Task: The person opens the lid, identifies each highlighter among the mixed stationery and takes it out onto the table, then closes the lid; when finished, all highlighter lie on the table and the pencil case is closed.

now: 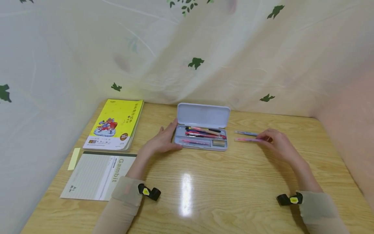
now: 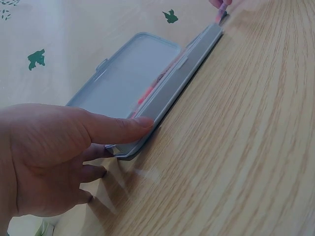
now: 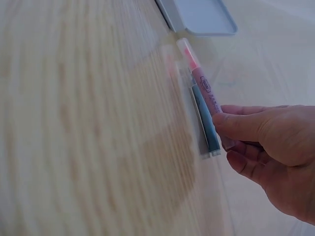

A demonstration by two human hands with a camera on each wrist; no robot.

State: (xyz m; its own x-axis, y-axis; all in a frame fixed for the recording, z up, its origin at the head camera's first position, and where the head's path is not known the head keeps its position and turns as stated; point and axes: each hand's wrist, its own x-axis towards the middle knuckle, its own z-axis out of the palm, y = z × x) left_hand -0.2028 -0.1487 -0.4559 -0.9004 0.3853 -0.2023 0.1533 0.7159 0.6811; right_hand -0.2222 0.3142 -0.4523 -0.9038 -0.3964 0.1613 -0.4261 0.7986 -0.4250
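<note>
Pencil case [image 2: 179,81]: pale blue-grey, lid raised at the back, pens inside; landmark for places below.
Highlighter [image 3: 205,86]: pink and lilac; right of the case, apart from it.
Blue pen [image 3: 207,125]: right of the case, just behind the highlighter.
Right hand [image 1: 276,141]: right of the case; thumb and fingertips pinched on the highlighter near 1 end.
Left hand [image 1: 162,139]: at the case's left end; fingers apart, thumb laid along the front wall.
Highlighter risk: may swivel or slip, the pinch being near 1 end with the longer part unsupported.
Blue pen risk: may be knocked or rolled, lying so close to the highlighter and fingers.
Case risk: could slide or twist if the left thumb pushes unevenly, support being at 1 end only.
Lid risk: could drop forward if the left fingers nudge it.
Hidden: the highlighter's gripped end, behind the fingers; part of the Gambit notebook [image 1: 93,175], left of the case, under the left forearm.
Cut off: the case, at the right wrist view's top edge.
Hard to make out: pen count in the case, through overlap; whether the highlighter's free end touches the table [image 1: 222,182].
</note>
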